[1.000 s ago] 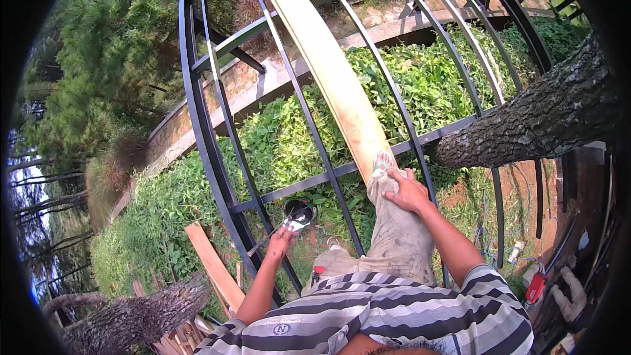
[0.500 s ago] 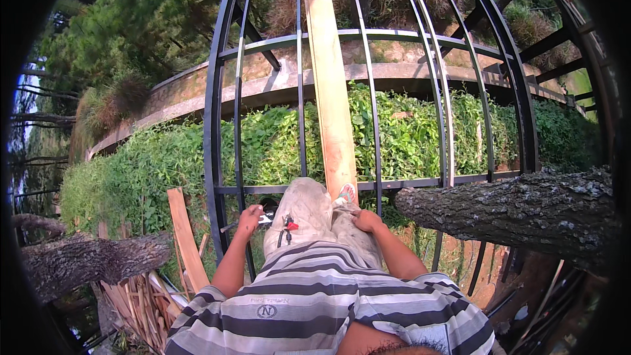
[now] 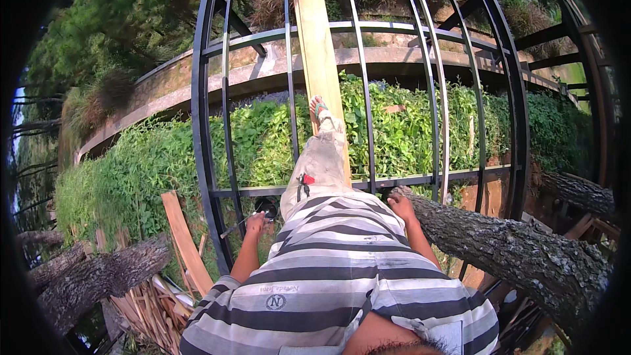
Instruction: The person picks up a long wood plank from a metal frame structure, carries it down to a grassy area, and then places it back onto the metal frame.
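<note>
My left hand (image 3: 256, 223) is closed round a thin, dark rod-like tool (image 3: 231, 229), beside the left edge of the metal frame. A dark rounded part (image 3: 266, 208) shows just past the fingers; its kind I cannot make out. To the right, my right hand (image 3: 401, 208) hangs by the cut end of a tree trunk (image 3: 486, 230), fingers loosely apart and nothing visible in them. One sandalled foot (image 3: 319, 109) stands on a long wooden plank (image 3: 315, 39) laid across the bars of the black metal frame (image 3: 200, 105). A red and black item (image 3: 306, 180) hangs at my trousers.
Between the frame's bars, green creepers (image 3: 263, 144) show far below. A curved concrete ledge (image 3: 164, 98) runs beyond them. At lower left lie another trunk (image 3: 112, 269), an upright board (image 3: 186, 243) and a heap of wood strips (image 3: 148, 306).
My foot has stepped forward along the plank and my body has moved ahead. My right hand has swung away from my thigh toward the trunk. My left hand still has the rod-like tool.
</note>
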`<state>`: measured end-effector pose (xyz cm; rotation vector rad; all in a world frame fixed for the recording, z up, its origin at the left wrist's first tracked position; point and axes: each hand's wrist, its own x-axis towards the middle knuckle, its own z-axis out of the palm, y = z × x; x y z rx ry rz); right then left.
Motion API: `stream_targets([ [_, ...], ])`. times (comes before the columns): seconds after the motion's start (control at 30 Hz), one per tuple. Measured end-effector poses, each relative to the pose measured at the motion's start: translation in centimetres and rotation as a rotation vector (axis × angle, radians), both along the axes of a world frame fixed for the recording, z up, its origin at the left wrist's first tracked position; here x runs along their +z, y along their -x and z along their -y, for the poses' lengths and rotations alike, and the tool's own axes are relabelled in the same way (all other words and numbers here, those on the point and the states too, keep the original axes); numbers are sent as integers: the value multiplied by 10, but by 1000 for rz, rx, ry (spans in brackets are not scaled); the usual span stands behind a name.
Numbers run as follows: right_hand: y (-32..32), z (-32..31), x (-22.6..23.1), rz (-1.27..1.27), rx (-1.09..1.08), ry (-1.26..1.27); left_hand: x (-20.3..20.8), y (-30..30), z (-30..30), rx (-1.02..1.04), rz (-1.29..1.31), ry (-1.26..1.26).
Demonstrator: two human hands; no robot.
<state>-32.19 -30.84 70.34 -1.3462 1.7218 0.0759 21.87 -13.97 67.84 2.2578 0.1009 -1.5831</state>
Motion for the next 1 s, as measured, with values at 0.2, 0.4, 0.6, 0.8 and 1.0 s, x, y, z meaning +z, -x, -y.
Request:
stream_targets([
  [0.2, -58, 172, 11, 20, 25, -21, 1, -56, 143, -9, 27, -14],
  [0.4, -72, 354, 32, 110, -265, -53, 61, -104, 356, -13, 21, 342],
  [0.6, -106, 435, 33, 119, -356, -114, 96, -153, 454, 37, 108, 469],
  [0.8, -113, 455, 10, 3, -196, -305, 90, -153, 445, 117, 56, 267],
  [1.0, -119, 537, -13, 4, -241, -388, 66, -130, 420, 189, 58, 71],
])
